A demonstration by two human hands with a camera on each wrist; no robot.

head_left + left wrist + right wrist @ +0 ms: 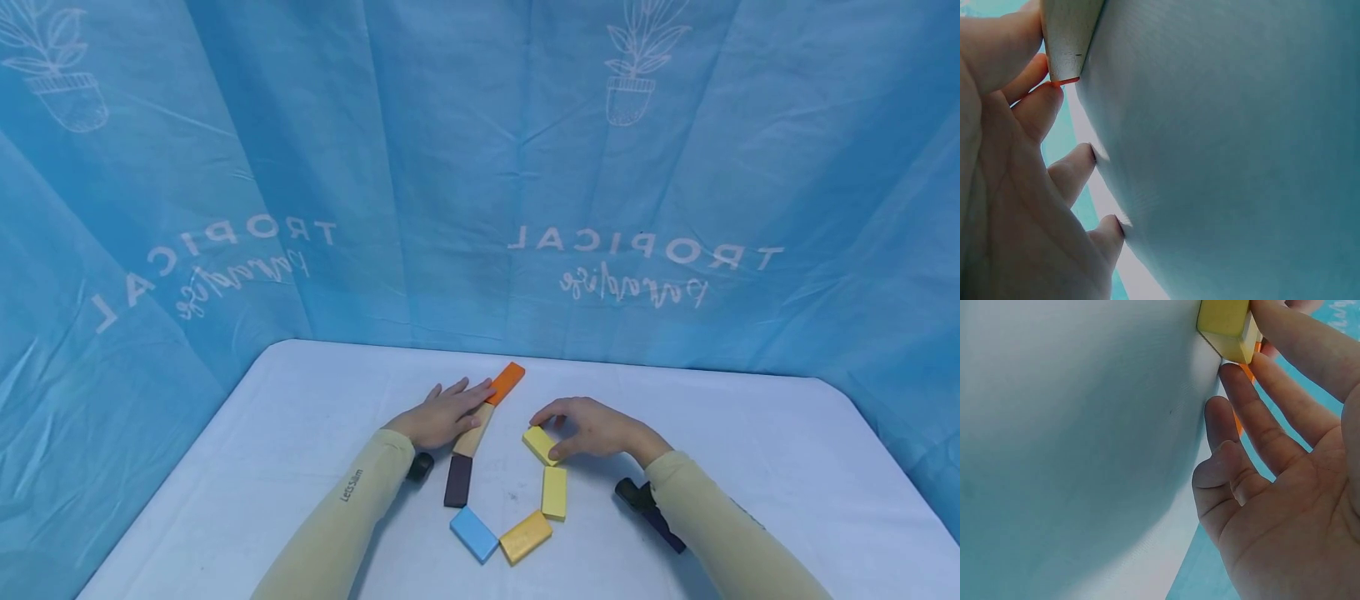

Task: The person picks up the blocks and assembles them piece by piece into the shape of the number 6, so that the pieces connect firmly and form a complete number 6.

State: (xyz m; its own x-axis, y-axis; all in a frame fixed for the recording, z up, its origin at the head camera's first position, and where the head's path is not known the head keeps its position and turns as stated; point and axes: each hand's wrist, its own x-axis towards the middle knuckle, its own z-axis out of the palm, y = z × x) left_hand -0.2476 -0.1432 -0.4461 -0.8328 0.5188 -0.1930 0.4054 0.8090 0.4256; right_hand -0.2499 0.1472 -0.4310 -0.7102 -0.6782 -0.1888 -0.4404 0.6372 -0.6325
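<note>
My right hand (594, 429) pinches a yellow block (540, 445) between thumb and fingers, its other fingers loosely bent in the right wrist view. The block's near end (1227, 331) appears there at the top. My left hand (442, 417) rests with fingers spread beside an orange block (506, 383) and a plain wooden block (473, 430). Its thumb touches the side of the wooden block (1071, 37) in the left wrist view, and a forefinger reaches the orange one. A dark block (458, 481) continues that row toward me.
A blue block (474, 534), an amber block (526, 537) and another yellow block (554, 492) complete the curved line nearer me. A dark object (667, 532) lies by the right forearm, partly hidden. Behind the white table (337, 375) hangs a blue printed cloth (465, 167).
</note>
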